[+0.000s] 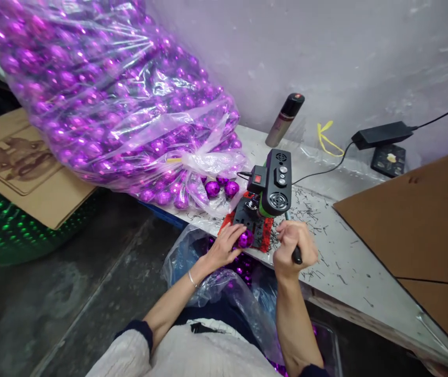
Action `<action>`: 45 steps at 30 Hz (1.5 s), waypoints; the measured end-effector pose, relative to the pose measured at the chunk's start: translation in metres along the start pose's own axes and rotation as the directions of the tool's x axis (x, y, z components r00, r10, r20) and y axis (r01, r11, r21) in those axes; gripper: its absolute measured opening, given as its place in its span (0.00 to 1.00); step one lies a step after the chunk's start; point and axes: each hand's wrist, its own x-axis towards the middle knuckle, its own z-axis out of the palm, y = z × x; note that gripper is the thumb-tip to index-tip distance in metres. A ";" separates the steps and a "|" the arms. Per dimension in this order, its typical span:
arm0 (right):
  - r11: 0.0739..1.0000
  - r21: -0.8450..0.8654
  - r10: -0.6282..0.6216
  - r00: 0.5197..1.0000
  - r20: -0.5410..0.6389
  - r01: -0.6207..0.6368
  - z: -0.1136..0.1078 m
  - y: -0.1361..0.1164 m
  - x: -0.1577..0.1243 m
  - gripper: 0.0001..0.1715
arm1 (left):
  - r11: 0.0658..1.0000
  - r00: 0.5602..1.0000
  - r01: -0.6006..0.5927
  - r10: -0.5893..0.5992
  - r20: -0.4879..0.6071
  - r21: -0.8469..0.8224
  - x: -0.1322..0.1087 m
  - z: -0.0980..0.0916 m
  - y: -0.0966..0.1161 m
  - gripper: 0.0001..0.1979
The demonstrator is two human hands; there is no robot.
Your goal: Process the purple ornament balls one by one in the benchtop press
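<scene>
Currently, a shiny purple ball is pinched by the fingers of the left hand at the near end of a black slotted plate; its faceted surface is broken by bright glints. By the right hand, a black lever handle is gripped, with the fingers curled round it. Above the plate, a black machine is fitted with two round grilles, silver buttons and a red switch; any lettering there is too small to be read. Red material is laid beneath, and dark clippings are strewn over the white bench. Loose purple balls are seen beside a tied clear bag packed with similar ones. Farther back, a spray can is stood, its markings illegible at this size. A brown picture is printed on a cardboard sheet at left; green marks are borne by a cardboard box at right.
</scene>
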 end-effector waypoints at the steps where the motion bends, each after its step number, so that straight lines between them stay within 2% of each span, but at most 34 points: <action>1: 1.000 0.004 -0.014 1.000 0.003 0.014 0.000 0.002 -0.003 0.18 | 0.999 0.999 -0.036 0.035 0.022 0.028 -0.009 -0.006 0.001 0.43; 3: 0.999 0.012 -0.041 0.999 0.014 0.041 0.002 0.007 -0.013 0.17 | 0.995 0.998 -0.061 0.058 0.036 0.077 -0.015 -0.020 0.000 0.54; 4: 0.999 0.014 -0.050 0.999 0.015 0.050 0.003 0.010 -0.017 0.16 | 0.993 0.999 -0.045 0.043 0.014 0.106 -0.010 -0.029 -0.003 0.55; 5: 0.998 0.015 -0.055 0.998 0.015 0.055 0.003 0.012 -0.021 0.16 | 0.990 1.000 -0.008 0.012 -0.024 0.141 0.000 -0.038 -0.008 0.51; 6: 0.998 0.013 -0.054 0.998 0.012 0.054 0.004 0.013 -0.024 0.16 | 0.981 0.996 0.047 -0.033 -0.079 0.186 0.015 -0.047 -0.014 0.43; 8: 0.999 0.008 -0.049 0.999 0.009 0.049 0.004 0.014 -0.026 0.16 | 0.932 0.969 0.205 -0.151 -0.196 0.298 0.052 -0.064 -0.032 0.27; 9: 0.999 0.006 -0.047 0.999 0.010 0.047 0.005 0.014 -0.026 0.16 | 0.892 0.950 0.283 -0.211 -0.229 0.353 0.071 -0.072 -0.042 0.24; 11: 0.999 0.000 -0.050 0.999 0.006 0.050 0.005 0.013 -0.025 0.16 | 0.812 0.923 0.383 -0.319 -0.214 0.441 0.104 -0.083 -0.061 0.22; 13: 0.998 -0.009 -0.057 0.998 -0.001 0.057 0.005 0.011 -0.024 0.16 | 0.782 0.911 0.407 -0.384 -0.148 0.472 0.123 -0.091 -0.074 0.23; 16: 0.998 -0.012 -0.062 0.998 -0.002 0.061 0.005 0.010 -0.023 0.17 | 0.844 0.912 0.406 -0.398 -0.098 0.351 0.123 -0.100 -0.077 0.25; 19: 0.999 0.015 -0.046 0.999 -0.004 0.046 0.005 0.007 -0.018 0.17 | 0.916 0.911 0.396 -0.383 -0.155 0.064 0.103 -0.105 -0.062 0.29; 21: 0.999 0.028 -0.021 1.000 -0.020 0.022 0.006 0.003 -0.010 0.18 | 0.932 0.915 0.350 -0.361 -0.178 -0.092 0.085 -0.102 -0.046 0.31; 23: 1.000 0.026 0.015 0.999 -0.044 -0.013 0.006 -0.003 -0.001 0.20 | 0.939 0.928 0.306 -0.332 -0.170 -0.159 0.067 -0.093 -0.030 0.33; 26: 0.997 0.015 0.070 0.996 -0.056 -0.070 0.008 -0.011 0.011 0.21 | 0.946 0.940 0.294 -0.313 -0.136 -0.139 0.047 -0.070 -0.011 0.32; 29: 0.995 0.022 0.095 0.994 -0.049 -0.094 0.008 -0.014 0.016 0.22 | 0.956 0.950 0.283 -0.290 -0.118 -0.070 0.039 -0.044 -0.003 0.33; 33: 0.996 0.030 0.088 0.995 -0.037 -0.087 0.007 -0.013 0.016 0.21 | 0.970 0.967 0.243 -0.241 -0.080 0.013 0.043 -0.016 -0.004 0.34; 36: 0.997 0.040 0.066 0.997 -0.033 -0.064 0.006 -0.012 0.014 0.20 | 0.969 0.967 0.244 -0.240 -0.085 0.038 0.050 -0.003 -0.010 0.34; 40: 0.997 0.049 0.054 0.998 -0.028 -0.052 0.006 -0.010 0.010 0.18 | 0.972 0.967 0.233 -0.232 -0.109 0.001 0.059 0.005 -0.018 0.33; 45: 0.999 0.019 0.050 0.999 -0.021 -0.049 0.006 -0.007 0.006 0.17 | 0.969 0.966 0.215 -0.230 -0.120 -0.124 0.059 0.004 -0.022 0.33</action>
